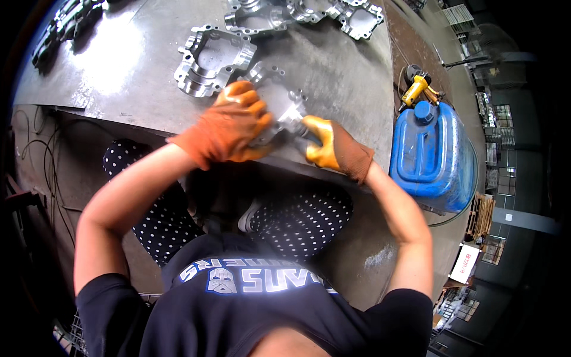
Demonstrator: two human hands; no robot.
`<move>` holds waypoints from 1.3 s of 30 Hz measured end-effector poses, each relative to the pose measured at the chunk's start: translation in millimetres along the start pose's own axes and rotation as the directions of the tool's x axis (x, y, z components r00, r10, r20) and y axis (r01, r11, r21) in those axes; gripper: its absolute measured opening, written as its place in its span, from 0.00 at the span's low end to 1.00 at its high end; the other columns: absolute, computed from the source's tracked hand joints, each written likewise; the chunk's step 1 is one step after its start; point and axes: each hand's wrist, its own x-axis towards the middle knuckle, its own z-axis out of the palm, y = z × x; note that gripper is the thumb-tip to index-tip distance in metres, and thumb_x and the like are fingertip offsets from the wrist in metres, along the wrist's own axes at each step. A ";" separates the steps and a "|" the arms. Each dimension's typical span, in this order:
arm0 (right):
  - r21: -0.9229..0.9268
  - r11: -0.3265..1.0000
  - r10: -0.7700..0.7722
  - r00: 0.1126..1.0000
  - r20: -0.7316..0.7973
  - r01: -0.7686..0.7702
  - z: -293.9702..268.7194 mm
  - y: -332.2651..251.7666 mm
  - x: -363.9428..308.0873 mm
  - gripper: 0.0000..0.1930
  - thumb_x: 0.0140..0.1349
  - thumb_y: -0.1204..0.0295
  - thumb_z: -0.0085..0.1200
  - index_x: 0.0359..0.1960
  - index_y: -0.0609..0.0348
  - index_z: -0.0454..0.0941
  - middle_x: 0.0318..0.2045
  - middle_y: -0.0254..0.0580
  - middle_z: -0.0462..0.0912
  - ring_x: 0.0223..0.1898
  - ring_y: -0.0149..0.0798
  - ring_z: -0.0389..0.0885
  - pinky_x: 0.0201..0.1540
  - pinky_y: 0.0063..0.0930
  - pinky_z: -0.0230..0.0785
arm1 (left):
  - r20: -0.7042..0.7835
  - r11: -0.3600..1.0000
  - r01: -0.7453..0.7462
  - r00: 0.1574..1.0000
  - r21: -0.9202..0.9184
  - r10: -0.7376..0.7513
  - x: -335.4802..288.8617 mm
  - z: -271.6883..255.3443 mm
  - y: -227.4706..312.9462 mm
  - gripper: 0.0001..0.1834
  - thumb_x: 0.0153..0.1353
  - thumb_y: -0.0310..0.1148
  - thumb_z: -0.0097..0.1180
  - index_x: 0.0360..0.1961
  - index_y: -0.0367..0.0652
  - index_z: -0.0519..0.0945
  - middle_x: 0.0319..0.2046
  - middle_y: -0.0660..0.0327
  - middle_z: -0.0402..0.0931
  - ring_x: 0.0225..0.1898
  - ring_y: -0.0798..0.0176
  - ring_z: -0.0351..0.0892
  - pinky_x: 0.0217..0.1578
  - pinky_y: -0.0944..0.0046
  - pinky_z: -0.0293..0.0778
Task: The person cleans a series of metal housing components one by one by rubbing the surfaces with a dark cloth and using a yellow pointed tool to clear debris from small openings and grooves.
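A silvery cast-metal housing (279, 95), smeared by motion, is at the front edge of the grey metal table between my gloved hands. My left hand (229, 131), in an orange work glove, is closed at the housing's left side. Its fingers are curled and blurred, and they hide whatever is inside them. My right hand (336, 146), in a matching glove with yellow fingertips, pinches the housing's lower right end between thumb and fingers. Just beyond my left hand, a similar housing (208, 59) lies with its hollow facing up.
Several more housings (259, 18) stand along the far side of the table (351, 83). Dark parts (68, 27) lie at the far left. To the right are a blue jerrycan (422, 149) and a yellow power tool (414, 90). Cables (47, 154) hang at the left.
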 end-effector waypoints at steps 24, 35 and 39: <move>-0.482 0.645 0.385 0.796 -0.466 -0.594 -25.4 28.2 -2.0 0.22 0.59 0.59 0.60 0.54 0.48 0.78 0.47 0.50 0.86 0.47 0.59 0.84 0.50 0.47 0.76 | 0.156 0.990 0.133 0.978 0.045 -0.138 27.9 -28.9 -36.5 0.41 0.52 0.57 0.65 0.64 0.47 0.74 0.68 0.51 0.68 0.72 0.44 0.61 0.75 0.44 0.50; -0.652 0.394 0.532 0.739 -0.413 -0.648 2.5 -4.5 8.8 0.14 0.65 0.58 0.57 0.47 0.50 0.79 0.37 0.46 0.88 0.39 0.52 0.88 0.43 0.46 0.77 | 0.117 0.999 0.055 0.992 0.003 -0.055 64.5 8.8 -39.8 0.41 0.46 0.51 0.69 0.62 0.47 0.73 0.43 0.56 0.80 0.47 0.49 0.81 0.53 0.54 0.72; -0.811 0.260 0.439 0.812 -0.384 -0.525 1.9 -6.5 19.7 0.12 0.64 0.61 0.57 0.46 0.49 0.80 0.31 0.36 0.87 0.33 0.43 0.87 0.36 0.41 0.75 | 0.051 0.961 0.276 0.960 0.008 -0.276 55.3 11.5 5.4 0.32 0.50 0.56 0.68 0.49 0.47 0.77 0.41 0.57 0.81 0.47 0.48 0.81 0.52 0.50 0.71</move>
